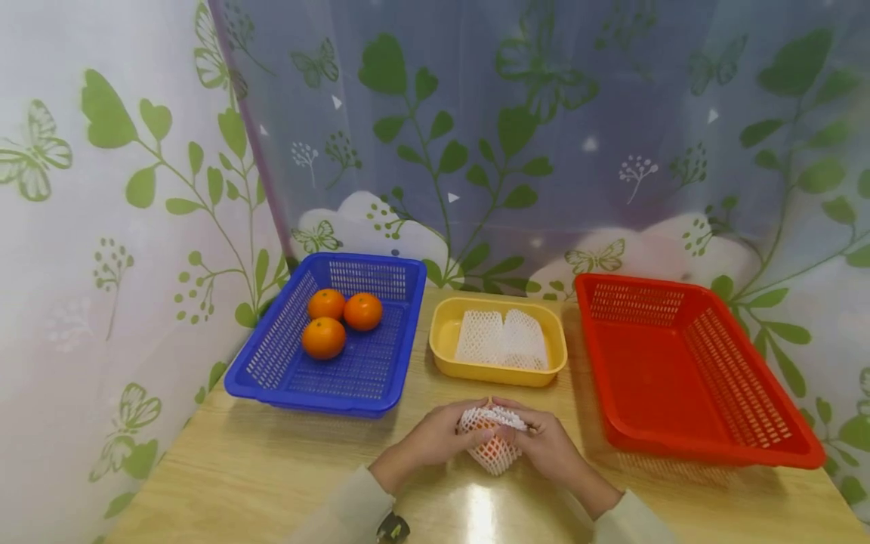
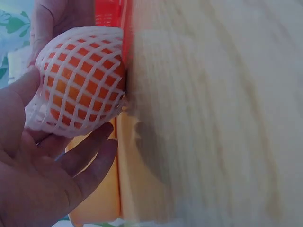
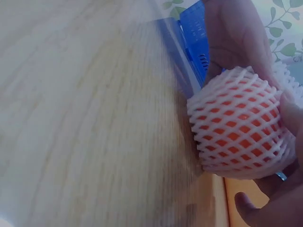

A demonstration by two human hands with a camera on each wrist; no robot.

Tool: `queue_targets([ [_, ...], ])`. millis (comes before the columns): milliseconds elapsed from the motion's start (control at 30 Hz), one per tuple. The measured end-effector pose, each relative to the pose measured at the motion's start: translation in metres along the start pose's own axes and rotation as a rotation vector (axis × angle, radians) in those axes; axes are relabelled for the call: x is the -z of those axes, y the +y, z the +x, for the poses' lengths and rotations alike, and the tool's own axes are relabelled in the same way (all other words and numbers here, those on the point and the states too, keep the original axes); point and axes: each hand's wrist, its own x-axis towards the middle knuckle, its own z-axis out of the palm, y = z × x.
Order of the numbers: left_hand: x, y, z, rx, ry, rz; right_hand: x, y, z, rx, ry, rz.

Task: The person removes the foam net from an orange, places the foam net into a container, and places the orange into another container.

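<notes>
An orange [image 2: 80, 82] wrapped in a white foam net sleeve [image 3: 236, 127] is held between both hands near the table's front. My left hand [image 1: 438, 436] grips its left side, thumb on the netting. On the other side my right hand [image 1: 547, 446] grips the sleeve, thumb also on the near face. In the left wrist view the netting covers nearly all the fruit, and some left fingers extend below it. The far fingers are partly hidden behind the fruit in the head view.
A blue basket [image 1: 381, 374] at the left holds 3 bare oranges [image 1: 324, 338]. Behind the hands, a yellow tray [image 1: 489, 372] contains white foam net sleeves [image 1: 481, 336]. A red basket [image 1: 652, 378] stands at the right. All rest on a wooden table [image 1: 272, 483] against patterned curtains.
</notes>
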Motion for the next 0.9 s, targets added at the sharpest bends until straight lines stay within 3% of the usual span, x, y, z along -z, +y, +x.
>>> queue_targets([
  [233,-0.006,0.0,-0.002,-0.011,0.056,0.074,0.005,0.003,-0.001,-0.066,-0.058,-0.054],
  [467,-0.008,0.004,-0.003,-0.04,0.174,0.091,0.008,-0.002,0.001,-0.11,-0.085,-0.057],
  [667,-0.011,0.008,0.0,-0.066,0.287,0.076,0.013,-0.005,0.007,-0.051,-0.134,-0.122],
  [900,-0.007,0.005,-0.001,-0.046,0.275,0.011,0.01,-0.014,0.008,-0.081,-0.161,-0.12],
])
